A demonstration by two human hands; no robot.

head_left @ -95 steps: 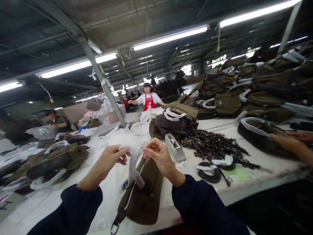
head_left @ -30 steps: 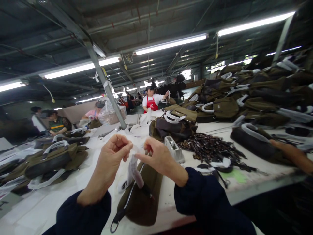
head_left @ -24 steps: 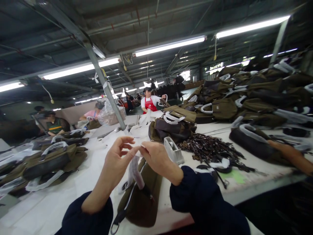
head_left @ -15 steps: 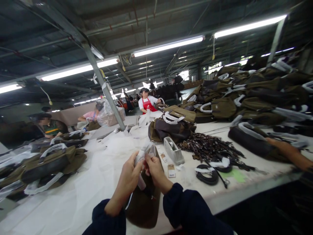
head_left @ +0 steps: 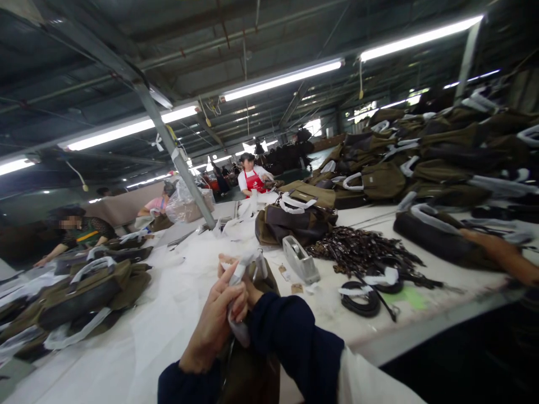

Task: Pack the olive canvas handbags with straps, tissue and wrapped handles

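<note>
My left hand (head_left: 213, 325) grips a white plastic strip (head_left: 241, 275) that wraps the handle of an olive canvas bag (head_left: 267, 280). The bag lies on the table right under my hands, its lower part hidden by my arms. My right hand (head_left: 249, 292) sits partly behind my left, its navy sleeve (head_left: 295, 342) crossing over in front. Its fingers are mostly hidden, and I cannot tell whether they hold the strip. A grey tape dispenser (head_left: 298, 260) stands to the right of my hands, out of reach of neither.
A white-covered table (head_left: 168, 297) holds stacked olive bags (head_left: 374, 182) at right and left, a heap of dark buckles (head_left: 362, 249) and a coiled dark strap (head_left: 356, 300). A co-worker's hand (head_left: 497, 255) rests at far right. Other people work farther along.
My right forearm has swung across in front of my left hand, and the strip now hangs within my left hand's grip. The view has tilted slightly.
</note>
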